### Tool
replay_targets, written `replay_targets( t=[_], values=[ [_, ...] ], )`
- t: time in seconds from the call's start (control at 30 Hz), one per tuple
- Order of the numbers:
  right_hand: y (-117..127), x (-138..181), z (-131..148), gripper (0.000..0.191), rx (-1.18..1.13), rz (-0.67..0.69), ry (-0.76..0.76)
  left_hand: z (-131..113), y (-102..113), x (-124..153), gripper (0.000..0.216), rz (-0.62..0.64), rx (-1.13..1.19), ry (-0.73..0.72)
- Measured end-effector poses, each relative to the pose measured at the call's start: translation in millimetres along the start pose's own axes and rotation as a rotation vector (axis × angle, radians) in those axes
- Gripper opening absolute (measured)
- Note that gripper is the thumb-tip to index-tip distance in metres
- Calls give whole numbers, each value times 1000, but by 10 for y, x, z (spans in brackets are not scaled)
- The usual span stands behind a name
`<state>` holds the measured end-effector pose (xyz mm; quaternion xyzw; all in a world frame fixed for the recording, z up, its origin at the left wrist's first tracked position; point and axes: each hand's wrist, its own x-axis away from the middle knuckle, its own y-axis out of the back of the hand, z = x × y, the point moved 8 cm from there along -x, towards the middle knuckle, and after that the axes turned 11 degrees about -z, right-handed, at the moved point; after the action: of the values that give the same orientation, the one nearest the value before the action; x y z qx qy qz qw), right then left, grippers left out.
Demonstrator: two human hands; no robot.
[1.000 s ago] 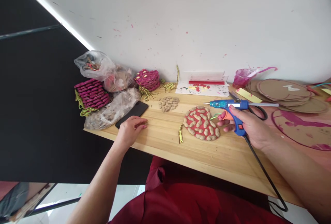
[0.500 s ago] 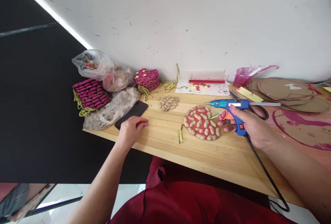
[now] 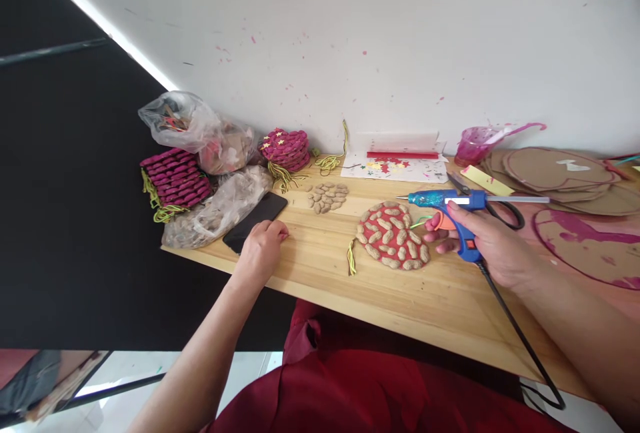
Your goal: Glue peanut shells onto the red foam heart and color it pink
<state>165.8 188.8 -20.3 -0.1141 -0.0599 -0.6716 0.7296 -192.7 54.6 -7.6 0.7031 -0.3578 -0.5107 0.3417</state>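
Observation:
My right hand [image 3: 487, 246] grips a blue glue gun [image 3: 453, 209] with a clear glue stick in its back; the nozzle points left, just above a red round disc [image 3: 391, 235] covered with peanut shells. A yellow-green cord [image 3: 351, 259] hangs off the disc's left edge. My left hand [image 3: 263, 246] rests on the wooden table [image 3: 320, 266] with its fingers curled, beside a black phone [image 3: 254, 213]. A small heap of loose peanuts [image 3: 327, 197] lies behind, between phone and disc.
Plastic bags [image 3: 210, 173] and stacked magenta woven pieces [image 3: 175, 179] crowd the left end. By the wall lie a sticker sheet [image 3: 395, 167], a pink cup [image 3: 473, 145], scissors [image 3: 493, 209] and brown cardboard discs [image 3: 565, 179]. The gun's black cable [image 3: 520, 339] drops off the front edge.
My left hand has slid a little to the right along the table near the phone. The right hand and glue gun hold almost the same place.

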Motion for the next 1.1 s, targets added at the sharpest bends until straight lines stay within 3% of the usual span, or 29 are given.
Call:
replay_targets(
  t=[0.33,0.57,0.7,1.1],
  values=[
    [6,-15,-11,42,3,-8,0,-75,-50,29,21,-28,-117,-11],
    [7,-4,-6,32,-5,-8,0,204,48,42,11,-100,272,248],
    [16,-11,-14,32,-6,-8,-12,379,58,51,18,-124,467,409],
    [33,-14,-54,29,9,2,-38,179,155,-103,21,-85,841,525]
  ],
)
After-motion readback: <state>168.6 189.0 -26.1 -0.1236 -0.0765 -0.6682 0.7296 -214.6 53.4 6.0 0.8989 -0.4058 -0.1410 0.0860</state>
